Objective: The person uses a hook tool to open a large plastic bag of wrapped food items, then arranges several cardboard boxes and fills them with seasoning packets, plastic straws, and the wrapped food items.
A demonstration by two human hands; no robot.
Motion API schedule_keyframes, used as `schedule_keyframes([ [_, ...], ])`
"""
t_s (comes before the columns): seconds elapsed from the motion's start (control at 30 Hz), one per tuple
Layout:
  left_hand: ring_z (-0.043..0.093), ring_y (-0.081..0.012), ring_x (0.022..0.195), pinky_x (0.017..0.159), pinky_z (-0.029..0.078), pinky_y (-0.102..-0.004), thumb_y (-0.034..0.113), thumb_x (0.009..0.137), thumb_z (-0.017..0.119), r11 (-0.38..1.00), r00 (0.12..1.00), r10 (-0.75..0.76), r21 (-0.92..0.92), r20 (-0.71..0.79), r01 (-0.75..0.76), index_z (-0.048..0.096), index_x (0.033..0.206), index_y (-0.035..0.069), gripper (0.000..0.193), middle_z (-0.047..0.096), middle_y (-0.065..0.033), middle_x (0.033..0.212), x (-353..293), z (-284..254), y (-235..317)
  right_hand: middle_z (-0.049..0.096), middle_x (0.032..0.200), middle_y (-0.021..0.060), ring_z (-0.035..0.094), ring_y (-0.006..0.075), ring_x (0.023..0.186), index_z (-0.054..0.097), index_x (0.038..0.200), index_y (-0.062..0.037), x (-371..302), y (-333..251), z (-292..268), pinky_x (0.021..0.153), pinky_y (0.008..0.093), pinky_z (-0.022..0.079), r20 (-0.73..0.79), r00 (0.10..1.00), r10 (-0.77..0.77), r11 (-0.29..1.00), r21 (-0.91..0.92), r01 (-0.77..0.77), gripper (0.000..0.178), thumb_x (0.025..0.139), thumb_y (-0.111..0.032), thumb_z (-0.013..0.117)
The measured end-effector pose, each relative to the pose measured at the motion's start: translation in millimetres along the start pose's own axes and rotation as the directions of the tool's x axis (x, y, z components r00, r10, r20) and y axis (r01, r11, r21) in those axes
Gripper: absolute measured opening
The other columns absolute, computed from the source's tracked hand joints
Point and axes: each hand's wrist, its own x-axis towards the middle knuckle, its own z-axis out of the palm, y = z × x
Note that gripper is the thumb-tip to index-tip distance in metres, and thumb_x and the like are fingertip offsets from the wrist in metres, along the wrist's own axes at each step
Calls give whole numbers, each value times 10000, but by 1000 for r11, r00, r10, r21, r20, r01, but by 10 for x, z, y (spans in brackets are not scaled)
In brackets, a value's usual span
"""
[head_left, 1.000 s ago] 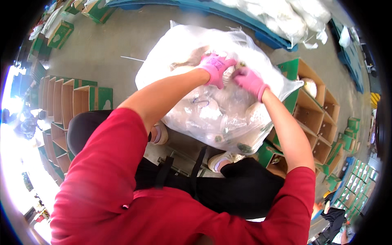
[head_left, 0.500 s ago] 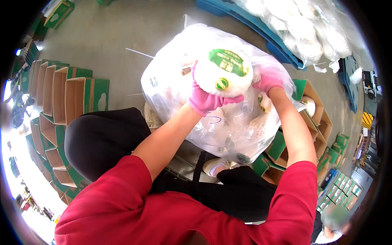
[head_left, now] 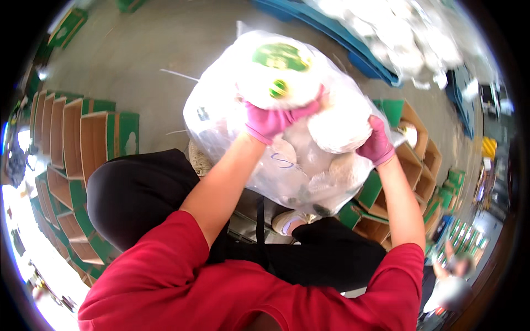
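My left hand, in a pink glove, is closed under a white wrapped coconut with a green label on top and a small round green-and-yellow sticker. A second white wrapped coconut is gripped on its right side by my pink-gloved right hand; I see no label on it. Both are over a big clear plastic bag in front of my knees, and more white coconuts show in it. The fingers of both hands are partly hidden by what they hold.
Open green cardboard boxes are stacked at the left, and more open boxes stand right of the bag. At the far right, clear bags of white coconuts lie on a blue pallet. Another person is at the lower right.
My right hand has lifted a second coconut from the bag and drawn it toward me. The left hand's coconut has moved left and slightly away.
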Motion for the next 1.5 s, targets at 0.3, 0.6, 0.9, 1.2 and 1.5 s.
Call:
schedule_keyframes([
  [0.3, 355, -362, 1421, 1168, 299, -527, 669, 836, 555, 647, 990, 36, 758, -133, 78, 285, 1546, 150, 920, 333, -138, 1570, 13, 189, -156, 490, 1476, 91, 482, 265, 1337, 425, 1465, -73, -2094, 652, -558, 1138, 435, 362, -414, 768, -489, 805, 125, 580, 687, 925, -497, 446],
  [0.6, 563, -204, 1138, 1010, 479, -352, 146, 616, 934, -367, 963, -215, 927, -166, 77, 454, 1328, 22, 868, 571, -123, 1196, 1885, -949, -2489, 600, 1260, 125, 659, 232, 1054, 390, 1449, -26, -2993, -60, -1925, 790, 388, 591, -745, 296, -597, 766, -422, 484, 774, 813, -229, 781],
  [0.9, 494, -322, 1256, 1078, 415, -396, 304, 542, 919, -746, 774, -609, 456, -174, -485, 461, 1345, 86, 950, 487, -135, 1342, 2270, -2330, -2734, 392, 1498, 151, 448, 362, 1332, 431, 1455, -196, -2636, 33, -2724, 1082, 467, 397, -529, 175, -831, 380, -768, -516, 929, 642, -377, 842],
  [1.2, 648, -260, 1120, 962, 520, -405, 665, 752, 698, -978, 206, -159, 183, -965, 102, 519, 1388, 98, 870, 639, -155, 1267, 3034, -2530, -3158, 362, 1534, 73, 323, 327, 1422, 467, 1448, -257, -2557, -138, -2674, 1118, 479, 349, -445, 642, -625, -285, -635, -718, 917, 614, -232, 849],
  [1.5, 703, -279, 870, 732, 589, -348, 515, 969, 426, -979, 529, 142, -39, -837, 201, 662, 1138, -1, 592, 719, -114, 1035, 2637, -2255, -2900, 477, 1431, 93, 476, 195, 1298, 295, 1524, -74, -2412, 174, -2370, 1068, 376, 423, -330, 821, -465, 801, -551, 233, 913, 757, -191, 778],
])
